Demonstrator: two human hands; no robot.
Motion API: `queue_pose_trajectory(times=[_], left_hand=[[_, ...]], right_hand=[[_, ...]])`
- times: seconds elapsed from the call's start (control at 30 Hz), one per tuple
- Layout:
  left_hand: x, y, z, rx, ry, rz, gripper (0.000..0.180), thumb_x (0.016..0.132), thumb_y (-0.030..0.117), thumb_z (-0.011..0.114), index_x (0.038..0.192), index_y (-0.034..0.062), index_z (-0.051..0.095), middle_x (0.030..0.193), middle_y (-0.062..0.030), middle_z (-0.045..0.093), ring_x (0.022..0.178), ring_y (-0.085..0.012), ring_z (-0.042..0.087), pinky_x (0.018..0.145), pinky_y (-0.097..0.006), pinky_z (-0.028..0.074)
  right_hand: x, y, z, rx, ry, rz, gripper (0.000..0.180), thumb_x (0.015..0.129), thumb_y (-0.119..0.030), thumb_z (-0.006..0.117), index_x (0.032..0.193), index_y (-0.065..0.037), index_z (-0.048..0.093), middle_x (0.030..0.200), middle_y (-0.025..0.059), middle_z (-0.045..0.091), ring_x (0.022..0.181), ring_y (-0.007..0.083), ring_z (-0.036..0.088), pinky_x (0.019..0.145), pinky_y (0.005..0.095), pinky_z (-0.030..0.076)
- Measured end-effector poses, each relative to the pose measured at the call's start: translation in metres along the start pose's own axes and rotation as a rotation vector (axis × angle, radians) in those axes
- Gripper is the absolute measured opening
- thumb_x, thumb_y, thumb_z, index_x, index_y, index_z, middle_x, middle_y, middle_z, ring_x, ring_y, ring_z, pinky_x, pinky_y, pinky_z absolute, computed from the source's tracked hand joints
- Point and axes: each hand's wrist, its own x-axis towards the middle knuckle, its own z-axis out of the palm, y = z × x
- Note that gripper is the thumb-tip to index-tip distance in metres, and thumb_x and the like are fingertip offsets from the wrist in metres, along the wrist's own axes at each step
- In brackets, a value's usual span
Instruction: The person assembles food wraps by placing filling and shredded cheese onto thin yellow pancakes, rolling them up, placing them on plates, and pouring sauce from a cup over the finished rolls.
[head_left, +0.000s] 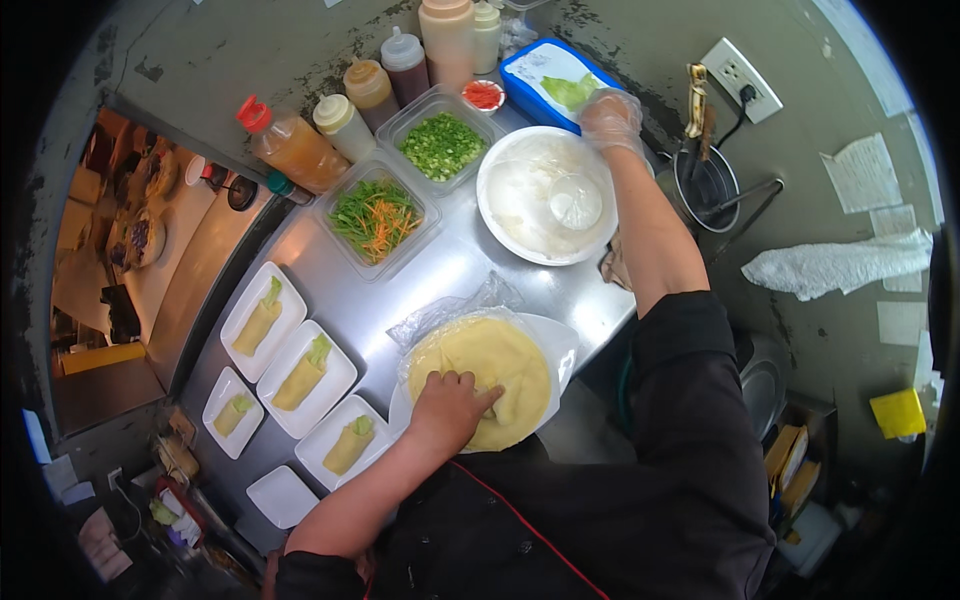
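Note:
My left hand is on a round yellow crepe, fingers curled against it and thumb stretched over a raised fold. The crepe lies on a white plate with clear plastic film around it. At the back, my right hand, in a clear plastic glove, reaches to a blue-rimmed container with a white lining. Its fingers close on a green lettuce leaf there; the fingertips are partly hidden. Left of the crepe, several white dishes hold yellow rolls with lettuce poking out; a square white dish holds nothing.
A white bowl of white powder holds a small clear cup. Tubs of chopped green onion and shredded vegetables stand beside several sauce bottles. A pot with utensils is at the right wall, below an outlet.

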Motion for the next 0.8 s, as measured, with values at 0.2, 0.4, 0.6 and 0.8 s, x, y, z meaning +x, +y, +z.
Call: queue_pose_trajectory(times=[0.2,0.4,0.6,0.8], left_hand=[[0.004,-0.003,0.001,-0.069,0.002,-0.013,0.05,0.093,0.014,0.05,0.139,0.033,0.057,0.101,-0.0086,0.059,0.094,-0.026,0.06,0.08,-0.041,0.044],[0.006,-0.004,-0.002,-0.048,-0.03,-0.017,0.048,0.093,0.016,0.051,0.138,0.0317,0.057,0.1,-0.0072,0.059,0.094,-0.025,0.059,0.081,-0.04,0.043],[0.003,-0.002,0.001,-0.027,0.001,-0.015,0.047,0.092,0.018,0.054,0.137,0.0309,0.057,0.1,-0.0057,0.06,0.092,-0.0242,0.059,0.08,-0.039,0.041],[0.004,0.002,0.003,-0.041,-0.024,-0.038,0.048,0.093,0.016,0.051,0.138,0.0321,0.057,0.102,-0.0072,0.061,0.092,-0.0257,0.061,0.08,-0.039,0.043]], right_hand=[[0.002,0.012,-0.032,0.346,0.112,0.084,0.024,0.084,-0.03,0.066,0.099,-0.015,0.077,0.097,0.0168,0.073,0.092,0.0323,0.071,0.085,0.0421,0.054],[0.019,-0.011,-0.024,0.075,0.25,-0.229,0.024,0.086,-0.027,0.066,0.105,-0.016,0.077,0.102,0.0162,0.073,0.097,0.0326,0.069,0.09,0.0424,0.053],[0.057,-0.035,0.009,-0.247,-0.019,-0.403,0.029,0.083,-0.029,0.066,0.109,-0.02,0.075,0.109,0.0139,0.072,0.11,0.0303,0.065,0.096,0.0428,0.05],[0.054,-0.018,-0.012,0.456,-0.137,-0.123,0.03,0.081,-0.025,0.065,0.108,-0.018,0.076,0.109,0.0142,0.072,0.106,0.0308,0.067,0.095,0.0407,0.051]])
